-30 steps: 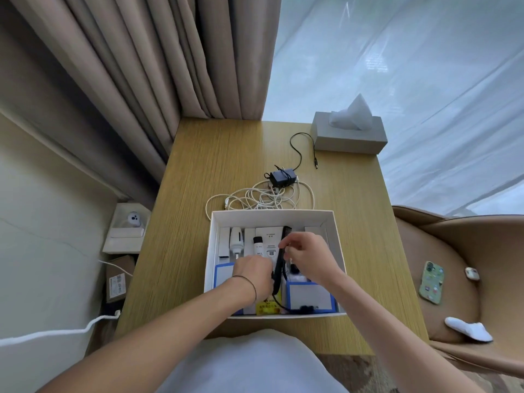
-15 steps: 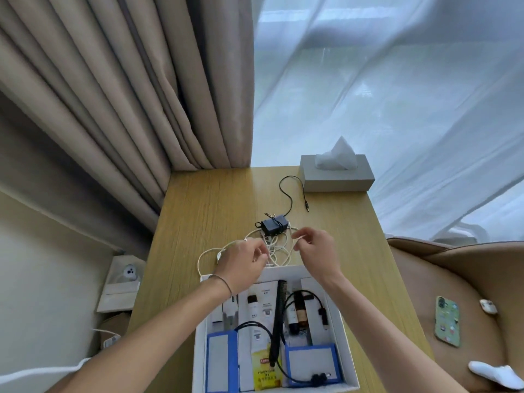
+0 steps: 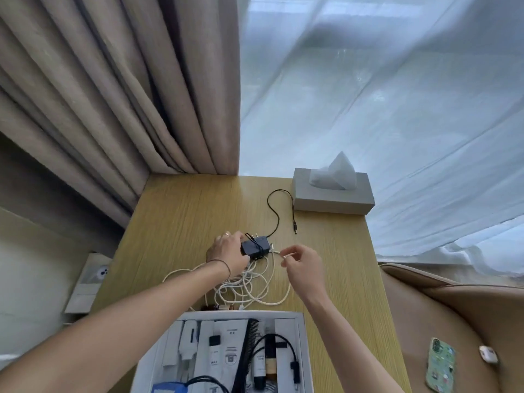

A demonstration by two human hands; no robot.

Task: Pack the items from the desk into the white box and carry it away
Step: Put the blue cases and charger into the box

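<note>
I see left grip (image 3: 228, 255) curled on the adapter (image 3: 255, 247); right grip (image 3: 302, 265) beside it pinches the white cable (image 3: 263, 282)

Wooden desk (image 3: 175, 222) fills frame centre. On it: grey tissue box (image 3: 333, 194) upper right, black adapter (image 3: 255, 246) mid-frame, tangled white cable (image 3: 249, 287) below it, white box (image 3: 300, 350) at bottom edge.

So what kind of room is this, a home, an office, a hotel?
Probably a bedroom or hotel room, though that's a guess: a small wooden desk sits against heavy beige curtains and sheer drapes, with a tissue box on it and a padded tan armchair alongside.
</note>
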